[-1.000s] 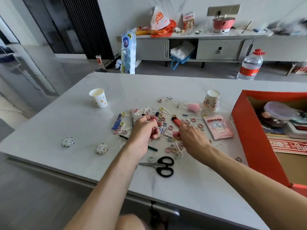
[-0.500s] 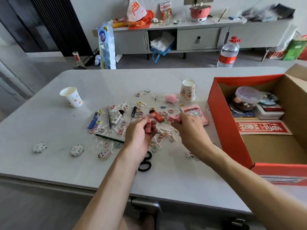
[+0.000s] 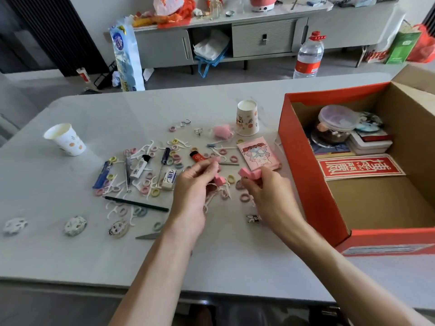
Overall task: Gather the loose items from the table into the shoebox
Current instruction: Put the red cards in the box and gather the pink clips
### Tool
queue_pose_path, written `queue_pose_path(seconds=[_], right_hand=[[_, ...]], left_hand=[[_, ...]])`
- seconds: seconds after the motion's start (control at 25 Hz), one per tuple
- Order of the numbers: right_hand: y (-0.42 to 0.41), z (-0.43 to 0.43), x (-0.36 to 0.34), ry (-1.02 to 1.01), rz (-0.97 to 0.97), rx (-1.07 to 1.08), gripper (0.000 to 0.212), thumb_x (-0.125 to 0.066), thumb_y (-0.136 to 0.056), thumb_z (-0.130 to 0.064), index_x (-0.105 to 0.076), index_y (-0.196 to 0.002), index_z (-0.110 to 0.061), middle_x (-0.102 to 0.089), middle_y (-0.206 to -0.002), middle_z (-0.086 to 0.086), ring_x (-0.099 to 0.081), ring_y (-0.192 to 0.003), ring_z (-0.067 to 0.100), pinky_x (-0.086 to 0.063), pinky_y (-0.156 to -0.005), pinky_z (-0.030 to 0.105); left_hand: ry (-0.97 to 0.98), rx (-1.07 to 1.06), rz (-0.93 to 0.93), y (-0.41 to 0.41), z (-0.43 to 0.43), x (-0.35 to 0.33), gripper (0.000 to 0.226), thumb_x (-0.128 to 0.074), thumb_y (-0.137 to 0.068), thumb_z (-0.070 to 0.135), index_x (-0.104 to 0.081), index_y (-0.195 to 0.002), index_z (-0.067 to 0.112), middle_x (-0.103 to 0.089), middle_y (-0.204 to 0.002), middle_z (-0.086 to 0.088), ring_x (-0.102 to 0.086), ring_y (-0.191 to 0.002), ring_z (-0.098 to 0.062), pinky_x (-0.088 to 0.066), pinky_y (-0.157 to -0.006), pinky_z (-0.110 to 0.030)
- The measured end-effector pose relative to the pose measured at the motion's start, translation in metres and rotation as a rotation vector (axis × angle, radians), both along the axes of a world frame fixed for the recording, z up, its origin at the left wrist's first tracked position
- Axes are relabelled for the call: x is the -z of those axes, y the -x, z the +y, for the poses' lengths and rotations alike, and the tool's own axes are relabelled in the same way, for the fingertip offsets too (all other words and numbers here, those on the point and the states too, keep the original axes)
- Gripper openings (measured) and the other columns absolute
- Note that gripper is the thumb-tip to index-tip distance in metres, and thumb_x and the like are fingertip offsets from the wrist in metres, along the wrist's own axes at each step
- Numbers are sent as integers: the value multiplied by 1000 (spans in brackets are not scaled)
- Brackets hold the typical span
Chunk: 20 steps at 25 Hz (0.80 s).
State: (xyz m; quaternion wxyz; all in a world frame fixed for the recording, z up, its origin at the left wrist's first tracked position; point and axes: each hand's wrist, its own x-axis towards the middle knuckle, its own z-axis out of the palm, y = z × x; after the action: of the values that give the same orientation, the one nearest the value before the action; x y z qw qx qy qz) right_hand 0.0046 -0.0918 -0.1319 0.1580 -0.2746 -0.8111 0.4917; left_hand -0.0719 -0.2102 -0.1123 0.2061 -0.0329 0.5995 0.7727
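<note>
A small pink block (image 3: 249,173) is pinched in the curled fingers of the right hand (image 3: 268,196), held just above the grey stone counter (image 3: 235,255). The left hand (image 3: 193,187), fingers likewise curled, grips a second pink piece (image 3: 219,179) close beside it. Under and behind both hands lies a scatter of pastel hair rings and white floss picks (image 3: 155,192), with a red lighter (image 3: 197,157), a dark-handled screwdriver (image 3: 164,161) and a green pencil (image 3: 136,204) among them. A pink printed packet (image 3: 257,154) lies between the right hand and the orange-red cardboard shoebox (image 3: 303,175), whose tall left wall rises just right of that hand. Inside the box sit a round lidded plastic tub (image 3: 339,118) and a red paper strip (image 3: 360,169). An upturned paper cup (image 3: 247,118) stands behind the scatter, near the box; an upright paper cup (image 3: 64,140) stands well to the left.
</note>
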Motion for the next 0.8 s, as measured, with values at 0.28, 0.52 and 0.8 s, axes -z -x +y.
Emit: queue_pose_path(seconds=[0.28,0.52,0.8], right_hand=[[8,-1,12,-11,-113,-54,10,-56,-94,-27,-62,-87,-23,-70,-82,-3,-65,-71,15,-43,-48,23],[7,2,9,128,-46,-78,12,-58,-92,-27,-64,-85,-21,-68,-72,-2,-51,-51,-1,-37,-46,13],[8,-3,0,508,94,-188,8,-52,-97,-14,-56,-104,-13,-59,-71,2,-40,-47,9,-30,-40,18]], left_hand=[[190,86,87,5,1,5,7,-61,-94,1,-66,-93,6,-67,-67,-5,-66,-63,-16,-59,-61,-25],[280,326,176,6,-3,13,14,-65,-92,6,-73,-99,15,-70,-80,-1,-68,-64,-11,-62,-71,-32],[322,424,150,9,-2,17,19,-60,-94,2,-70,-81,11,-64,-72,-7,-60,-53,-8,-57,-60,-25]])
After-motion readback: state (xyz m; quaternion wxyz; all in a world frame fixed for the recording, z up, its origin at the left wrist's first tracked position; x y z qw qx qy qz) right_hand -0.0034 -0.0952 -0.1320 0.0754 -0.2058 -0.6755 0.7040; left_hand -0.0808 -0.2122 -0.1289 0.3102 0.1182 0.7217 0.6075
